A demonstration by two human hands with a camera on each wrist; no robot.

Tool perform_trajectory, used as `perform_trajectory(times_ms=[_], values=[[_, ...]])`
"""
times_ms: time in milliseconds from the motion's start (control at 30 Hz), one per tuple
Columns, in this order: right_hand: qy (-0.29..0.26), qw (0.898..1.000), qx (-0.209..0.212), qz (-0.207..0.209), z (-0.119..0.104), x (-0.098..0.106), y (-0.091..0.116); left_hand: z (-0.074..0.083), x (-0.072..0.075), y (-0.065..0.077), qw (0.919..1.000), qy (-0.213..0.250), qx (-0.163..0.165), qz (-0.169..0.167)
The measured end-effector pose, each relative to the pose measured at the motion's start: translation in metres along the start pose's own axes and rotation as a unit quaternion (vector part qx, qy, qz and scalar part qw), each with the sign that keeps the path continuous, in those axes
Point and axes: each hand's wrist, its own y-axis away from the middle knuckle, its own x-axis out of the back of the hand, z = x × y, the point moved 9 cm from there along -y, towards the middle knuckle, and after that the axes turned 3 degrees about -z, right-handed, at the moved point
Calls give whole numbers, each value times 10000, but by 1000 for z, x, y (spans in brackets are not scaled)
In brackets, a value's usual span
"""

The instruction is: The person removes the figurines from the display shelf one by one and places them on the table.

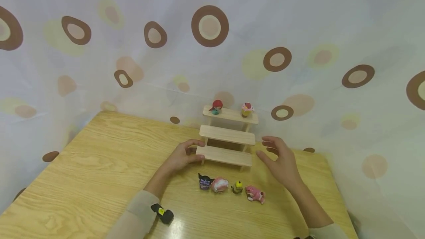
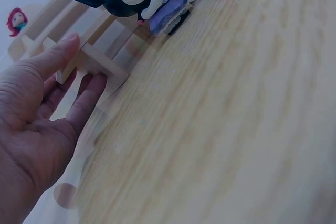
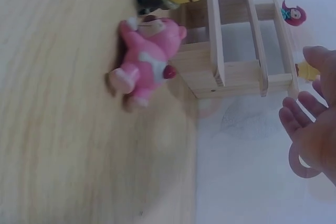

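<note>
A light wooden three-step display stand (image 1: 227,135) stands near the wall. My left hand (image 1: 180,155) grips the left end of its lowest step, thumb and fingers on opposite sides, as the left wrist view also shows. To the right of the stand, my right hand (image 1: 280,161) is held apart from it with loosely bent fingers and nothing in them. On the top step sit a red-haired mermaid figurine (image 1: 216,107) at the left and a yellow figurine with a pink-and-white top (image 1: 247,109) at the right.
In front of the stand are a black-hooded figurine (image 1: 204,182), a pink-and-white figurine (image 1: 220,185), a yellow minion figurine (image 1: 237,187) and a pink bear figurine (image 3: 147,59), which lies down. Behind the wooden table (image 1: 99,165) hangs a dotted cloth (image 1: 212,69).
</note>
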Motion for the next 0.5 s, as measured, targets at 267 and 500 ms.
perform_trajectory(times_ms=[267,500], values=[[-1509,9877,-356,202,4,-5,-43,-4,2,0,10000,37,-10,24],[-1986,9772,-648,375,4,-4,-73,-5,1,-2,10000,71,-1,35]])
